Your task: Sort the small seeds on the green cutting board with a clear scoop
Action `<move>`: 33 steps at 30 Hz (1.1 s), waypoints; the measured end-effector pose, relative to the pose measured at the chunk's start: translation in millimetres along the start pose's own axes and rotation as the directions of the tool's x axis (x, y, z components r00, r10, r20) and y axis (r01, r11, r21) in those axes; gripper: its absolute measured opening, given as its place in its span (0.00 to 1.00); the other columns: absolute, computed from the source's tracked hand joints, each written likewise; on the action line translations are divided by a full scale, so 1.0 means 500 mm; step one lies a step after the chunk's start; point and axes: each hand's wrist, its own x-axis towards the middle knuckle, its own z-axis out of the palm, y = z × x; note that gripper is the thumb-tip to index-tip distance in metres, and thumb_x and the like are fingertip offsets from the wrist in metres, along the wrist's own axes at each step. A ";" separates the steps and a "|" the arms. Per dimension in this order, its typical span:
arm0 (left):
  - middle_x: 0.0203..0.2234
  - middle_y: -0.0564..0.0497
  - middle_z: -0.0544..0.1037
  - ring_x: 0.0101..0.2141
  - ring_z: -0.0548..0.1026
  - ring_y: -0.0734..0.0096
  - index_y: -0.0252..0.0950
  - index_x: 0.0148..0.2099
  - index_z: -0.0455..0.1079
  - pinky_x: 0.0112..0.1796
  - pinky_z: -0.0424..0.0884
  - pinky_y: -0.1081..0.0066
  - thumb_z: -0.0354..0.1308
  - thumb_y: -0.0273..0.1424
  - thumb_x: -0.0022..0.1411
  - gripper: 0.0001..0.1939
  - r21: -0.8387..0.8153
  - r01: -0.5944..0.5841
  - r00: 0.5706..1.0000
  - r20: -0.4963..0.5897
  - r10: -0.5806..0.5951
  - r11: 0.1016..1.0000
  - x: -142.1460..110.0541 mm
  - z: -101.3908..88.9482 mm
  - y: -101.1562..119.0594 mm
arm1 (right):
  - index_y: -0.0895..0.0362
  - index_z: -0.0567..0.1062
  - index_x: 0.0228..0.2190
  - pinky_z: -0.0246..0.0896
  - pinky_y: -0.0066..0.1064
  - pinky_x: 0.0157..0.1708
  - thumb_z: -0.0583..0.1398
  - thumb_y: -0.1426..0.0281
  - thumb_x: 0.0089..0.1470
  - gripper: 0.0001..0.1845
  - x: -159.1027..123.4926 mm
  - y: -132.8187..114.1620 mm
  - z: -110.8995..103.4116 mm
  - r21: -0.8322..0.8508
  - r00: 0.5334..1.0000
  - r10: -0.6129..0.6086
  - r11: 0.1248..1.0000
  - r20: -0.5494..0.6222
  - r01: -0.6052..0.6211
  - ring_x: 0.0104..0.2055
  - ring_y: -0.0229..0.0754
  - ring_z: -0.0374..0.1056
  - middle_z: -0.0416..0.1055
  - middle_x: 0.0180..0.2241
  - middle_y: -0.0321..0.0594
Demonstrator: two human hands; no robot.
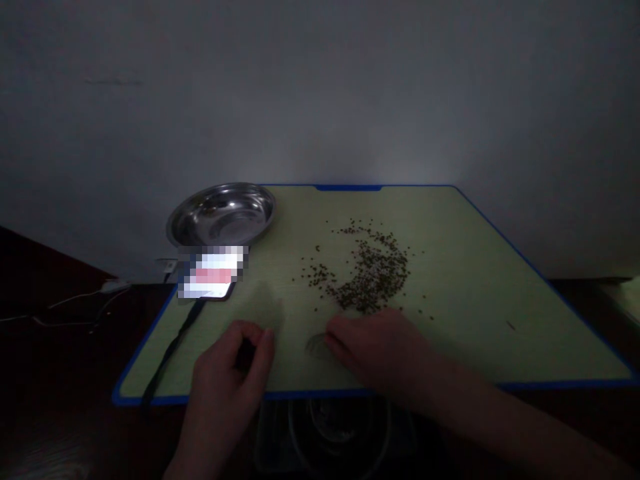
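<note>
A loose pile of small dark grains (370, 273), like seeds or peppercorns, spreads in a curve over a pale green tabletop (465, 253) with a blue rim. My right hand (377, 343) rests at the near edge of the pile, its fingers pinched together and pointing left. By its fingertips is a faint, roundish see-through shape (315, 344); I cannot tell whether it is held or is a mark on the table. Left of it, my left hand (230, 373) has thumb and forefinger tips together. Anything in that pinch is too small or dark to make out.
A shiny metal basin (223, 217) stands at the table's far left corner. In front of it lies a lit phone (213, 273), a black strap (173, 347) running toward the near edge. Below the table edge is a dark round container (340, 427). A wall (320, 93) rises behind.
</note>
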 end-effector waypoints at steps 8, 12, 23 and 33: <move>0.17 0.57 0.70 0.17 0.69 0.73 0.40 0.26 0.64 0.19 0.64 0.74 0.53 0.38 0.63 0.13 0.001 0.004 1.000 -0.002 -0.004 1.000 0.001 -0.002 0.000 | 0.55 0.73 0.35 0.36 0.33 0.20 0.50 0.62 0.66 0.16 0.031 0.108 -0.018 -0.245 0.976 0.216 0.948 0.022 -0.204 0.20 0.42 0.70 0.77 0.22 0.41; 0.17 0.57 0.70 0.18 0.69 0.73 0.40 0.26 0.63 0.20 0.64 0.74 0.53 0.39 0.63 0.14 -0.010 0.019 1.000 0.016 -0.019 1.000 -0.001 0.000 0.000 | 0.56 0.73 0.39 0.39 0.32 0.21 0.49 0.60 0.67 0.17 0.023 0.174 -0.027 -0.335 0.961 0.275 0.907 0.012 -0.255 0.22 0.44 0.71 0.79 0.25 0.42; 0.18 0.56 0.70 0.19 0.69 0.72 0.40 0.26 0.62 0.20 0.65 0.73 0.51 0.38 0.64 0.14 -0.015 0.028 0.999 0.026 -0.027 1.000 -0.002 0.000 -0.001 | 0.56 0.74 0.39 0.46 0.32 0.25 0.48 0.60 0.66 0.18 0.074 0.195 -0.094 -0.219 0.969 0.236 0.944 -0.079 -0.248 0.25 0.44 0.70 0.78 0.28 0.43; 0.18 0.56 0.70 0.19 0.69 0.73 0.39 0.25 0.62 0.21 0.65 0.74 0.51 0.37 0.64 0.15 -0.042 0.048 0.999 0.020 -0.047 0.998 -0.001 0.000 0.001 | 0.55 0.77 0.42 0.48 0.33 0.26 0.52 0.71 0.63 0.14 0.252 0.142 -0.077 -0.323 0.998 -0.034 0.946 -0.044 0.018 0.30 0.45 0.71 0.78 0.32 0.46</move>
